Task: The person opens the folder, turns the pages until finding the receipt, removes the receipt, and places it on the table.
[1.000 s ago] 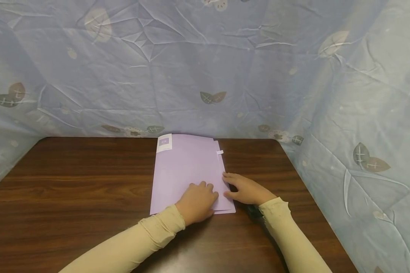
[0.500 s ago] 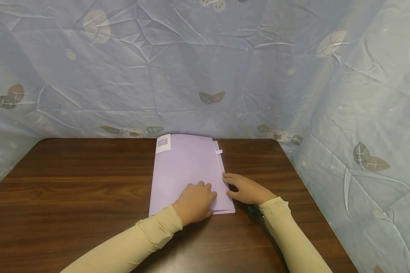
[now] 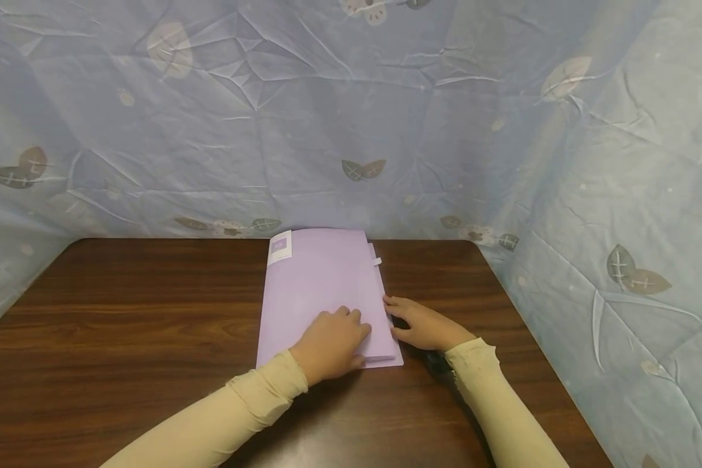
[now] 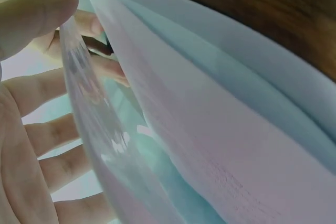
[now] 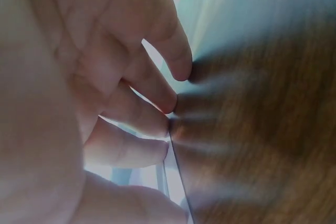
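A light purple folder [image 3: 316, 279] lies on the table, a white label [image 3: 279, 247] at its top left corner and a small white tab [image 3: 377, 261] on its right edge. My left hand [image 3: 331, 342] is over its lower right part, fingers on the cover and thumb at the bottom edge. In the left wrist view the folder's cover [image 4: 105, 129] runs between the thumb [image 4: 39, 19] and the other fingers, its edge raised off the pages [image 4: 220, 124]. Along the right edge, my right hand [image 3: 427, 325] rests with extended fingertips [image 5: 181, 69] touching the folder's side.
The brown wooden table [image 3: 152, 325] extends to both sides of the folder. A pale blue cloth [image 3: 304, 130] with leaf prints hangs behind and at the right. A dark strap or cable [image 3: 437, 363] lies under the right wrist.
The cover's lower right corner has risen slightly, and my left hand has shifted a little to the left. My right hand stays at the right edge, almost unmoved.
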The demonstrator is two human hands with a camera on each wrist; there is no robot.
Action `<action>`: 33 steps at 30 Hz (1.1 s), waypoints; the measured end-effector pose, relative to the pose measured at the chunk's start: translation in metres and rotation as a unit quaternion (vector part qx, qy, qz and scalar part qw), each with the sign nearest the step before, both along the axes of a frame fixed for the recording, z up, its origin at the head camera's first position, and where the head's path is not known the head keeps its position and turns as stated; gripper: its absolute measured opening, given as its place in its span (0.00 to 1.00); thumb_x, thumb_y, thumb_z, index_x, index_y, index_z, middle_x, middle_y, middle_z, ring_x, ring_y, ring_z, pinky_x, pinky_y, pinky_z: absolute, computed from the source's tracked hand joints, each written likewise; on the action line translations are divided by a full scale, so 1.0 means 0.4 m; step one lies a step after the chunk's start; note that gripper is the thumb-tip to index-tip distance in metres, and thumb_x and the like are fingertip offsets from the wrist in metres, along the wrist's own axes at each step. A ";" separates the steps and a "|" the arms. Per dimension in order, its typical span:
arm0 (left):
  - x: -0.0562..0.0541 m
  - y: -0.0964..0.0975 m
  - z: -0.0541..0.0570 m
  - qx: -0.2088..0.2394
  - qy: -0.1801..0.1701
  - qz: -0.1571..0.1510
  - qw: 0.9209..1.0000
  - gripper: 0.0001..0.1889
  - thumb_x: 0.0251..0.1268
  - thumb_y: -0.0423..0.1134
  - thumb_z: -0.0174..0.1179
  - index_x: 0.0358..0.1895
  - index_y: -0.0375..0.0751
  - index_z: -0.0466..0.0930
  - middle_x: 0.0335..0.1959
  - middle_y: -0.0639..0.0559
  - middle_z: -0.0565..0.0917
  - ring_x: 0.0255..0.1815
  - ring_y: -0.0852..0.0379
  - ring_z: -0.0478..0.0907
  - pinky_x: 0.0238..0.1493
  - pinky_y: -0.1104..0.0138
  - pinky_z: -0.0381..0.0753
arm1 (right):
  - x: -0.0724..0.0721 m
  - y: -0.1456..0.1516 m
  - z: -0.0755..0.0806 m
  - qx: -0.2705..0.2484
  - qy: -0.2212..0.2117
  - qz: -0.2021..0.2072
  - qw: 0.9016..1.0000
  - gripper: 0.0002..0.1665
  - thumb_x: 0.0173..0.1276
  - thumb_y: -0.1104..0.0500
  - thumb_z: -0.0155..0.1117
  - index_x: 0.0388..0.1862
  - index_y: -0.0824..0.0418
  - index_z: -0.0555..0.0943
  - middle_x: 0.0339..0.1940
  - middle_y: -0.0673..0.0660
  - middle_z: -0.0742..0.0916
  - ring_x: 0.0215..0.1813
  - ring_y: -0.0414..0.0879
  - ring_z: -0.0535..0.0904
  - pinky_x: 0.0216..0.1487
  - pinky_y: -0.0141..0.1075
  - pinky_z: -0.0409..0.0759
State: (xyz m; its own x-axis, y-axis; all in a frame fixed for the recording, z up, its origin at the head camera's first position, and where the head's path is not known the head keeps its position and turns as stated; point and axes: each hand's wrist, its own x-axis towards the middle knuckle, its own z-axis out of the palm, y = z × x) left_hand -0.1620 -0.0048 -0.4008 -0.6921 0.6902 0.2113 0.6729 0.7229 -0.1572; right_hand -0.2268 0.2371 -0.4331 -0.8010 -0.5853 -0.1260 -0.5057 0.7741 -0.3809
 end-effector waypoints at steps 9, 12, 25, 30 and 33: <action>0.001 -0.024 0.016 0.024 0.001 -0.005 1.000 0.24 0.62 0.61 0.70 0.52 0.48 0.82 0.44 0.51 0.82 0.47 0.51 0.81 0.38 0.58 0.83 | 0.003 -0.002 0.007 0.002 0.004 -0.011 1.000 0.33 0.77 0.53 0.63 0.75 0.64 0.72 0.80 0.64 0.68 0.81 0.61 0.62 0.77 0.57 0.62; 0.003 -0.035 0.024 0.043 -0.014 -0.012 0.999 0.25 0.64 0.60 0.68 0.56 0.49 0.81 0.48 0.50 0.82 0.50 0.49 0.81 0.44 0.56 0.84 | 0.003 -0.002 0.003 0.000 0.002 -0.016 1.000 0.33 0.76 0.51 0.65 0.75 0.62 0.73 0.80 0.64 0.69 0.81 0.60 0.62 0.78 0.56 0.62; 0.006 -0.094 0.057 0.124 0.000 -0.045 0.991 0.30 0.64 0.56 0.70 0.66 0.48 0.79 0.53 0.47 0.83 0.51 0.47 0.83 0.50 0.54 0.85 | 0.002 -0.003 -0.005 -0.006 -0.007 -0.027 1.000 0.32 0.74 0.54 0.68 0.74 0.62 0.75 0.79 0.64 0.71 0.80 0.61 0.63 0.78 0.57 0.62; 0.007 -0.122 0.069 0.157 -0.029 -0.031 0.987 0.30 0.65 0.56 0.70 0.68 0.49 0.78 0.56 0.47 0.85 0.53 0.49 0.84 0.44 0.53 0.87 | 0.002 -0.003 -0.006 -0.005 0.000 -0.022 1.000 0.31 0.75 0.53 0.66 0.72 0.64 0.76 0.78 0.65 0.72 0.80 0.61 0.65 0.77 0.56 0.63; 0.008 -0.131 0.075 0.171 -0.028 -0.032 0.984 0.30 0.65 0.57 0.69 0.67 0.49 0.79 0.54 0.49 0.86 0.51 0.51 0.85 0.40 0.55 0.88 | 0.001 -0.002 -0.008 -0.012 0.005 -0.014 1.000 0.29 0.75 0.54 0.66 0.71 0.64 0.77 0.77 0.64 0.73 0.79 0.61 0.66 0.77 0.56 0.64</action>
